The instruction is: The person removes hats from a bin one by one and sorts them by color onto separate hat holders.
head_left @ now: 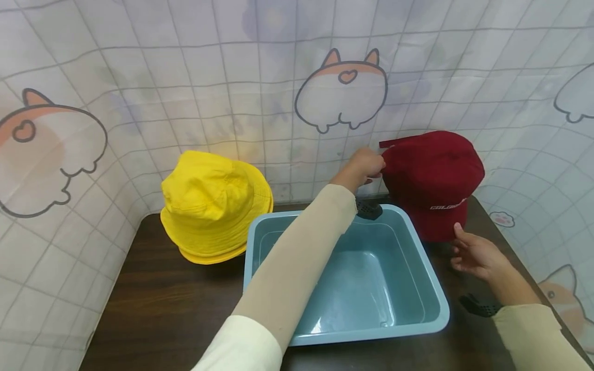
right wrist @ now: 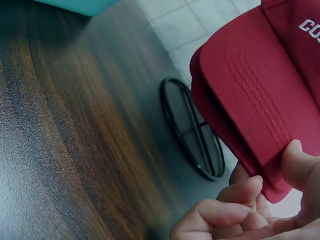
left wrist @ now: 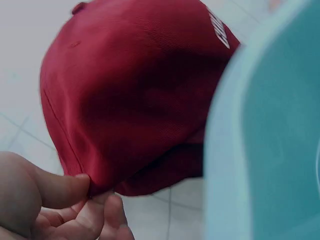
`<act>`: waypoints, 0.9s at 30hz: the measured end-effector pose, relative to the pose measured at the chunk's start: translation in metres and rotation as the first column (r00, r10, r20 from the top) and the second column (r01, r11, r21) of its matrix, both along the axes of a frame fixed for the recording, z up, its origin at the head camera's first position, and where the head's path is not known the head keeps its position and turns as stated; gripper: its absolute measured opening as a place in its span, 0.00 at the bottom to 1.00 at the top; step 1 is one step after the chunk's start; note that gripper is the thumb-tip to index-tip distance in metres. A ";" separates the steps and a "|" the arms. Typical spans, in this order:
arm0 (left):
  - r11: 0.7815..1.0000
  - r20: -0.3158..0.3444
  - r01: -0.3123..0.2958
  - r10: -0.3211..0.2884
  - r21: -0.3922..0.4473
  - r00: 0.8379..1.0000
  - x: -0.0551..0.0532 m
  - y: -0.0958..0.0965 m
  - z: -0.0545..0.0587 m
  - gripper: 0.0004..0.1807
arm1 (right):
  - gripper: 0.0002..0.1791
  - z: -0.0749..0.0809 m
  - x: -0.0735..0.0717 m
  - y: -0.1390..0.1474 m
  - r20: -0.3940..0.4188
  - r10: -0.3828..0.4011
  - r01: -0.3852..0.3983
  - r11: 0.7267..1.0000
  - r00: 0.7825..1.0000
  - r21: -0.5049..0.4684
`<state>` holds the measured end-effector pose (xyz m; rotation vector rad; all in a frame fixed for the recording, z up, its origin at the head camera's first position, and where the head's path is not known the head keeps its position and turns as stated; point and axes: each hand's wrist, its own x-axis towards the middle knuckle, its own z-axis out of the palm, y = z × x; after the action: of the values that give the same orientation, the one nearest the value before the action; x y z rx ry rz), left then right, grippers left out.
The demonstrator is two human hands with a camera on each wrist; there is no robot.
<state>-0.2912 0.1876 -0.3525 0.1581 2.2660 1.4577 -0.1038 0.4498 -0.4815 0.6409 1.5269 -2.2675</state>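
A red baseball cap [head_left: 433, 165] with white lettering is at the back right, beside a blue plastic basin [head_left: 438, 322]. In the right wrist view two red brims [right wrist: 240, 95] show, one under the other. My left hand [head_left: 364, 166] reaches across the basin and pinches the cap's lower back edge; its thumb [left wrist: 67, 190] presses the cloth in the left wrist view. My right hand [head_left: 478, 255] holds the front corner of the brims, thumb [right wrist: 297, 162] on top and fingers curled below. The inside of the cap is hidden.
Stacked yellow bucket hats [head_left: 209, 196] stand left of the basin on the dark wooden table [head_left: 153, 293]. A black oval wire frame [right wrist: 192, 130] lies below the brims. Behind the table hangs a white checked cloth [head_left: 260, 77] with cartoon drawings.
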 end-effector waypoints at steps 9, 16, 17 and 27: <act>0.957 -0.072 -0.004 -0.017 -0.291 0.997 -0.004 -0.004 -0.009 0.15 | 0.28 -0.014 -0.013 -0.006 0.052 0.021 -0.039 0.924 0.998 0.381; 0.923 -0.079 0.009 -0.043 -0.385 0.996 -0.013 -0.012 -0.015 0.16 | 0.60 -0.017 -0.027 -0.020 0.126 0.040 -0.097 0.864 0.991 0.494; 0.919 -0.078 0.013 -0.047 -0.393 0.996 -0.014 -0.013 -0.015 0.16 | 0.60 -0.017 -0.028 -0.022 0.133 0.039 -0.100 0.865 0.990 0.491; 0.918 -0.147 -0.006 -0.058 -0.398 0.987 -0.005 -0.019 -0.004 0.17 | 0.59 -0.011 -0.037 -0.022 0.136 0.063 -0.126 0.843 0.989 0.524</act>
<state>-0.2960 0.1685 -0.3570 0.1800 2.6232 0.9693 -0.1406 0.4274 -0.4922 0.7975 2.0936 -1.6908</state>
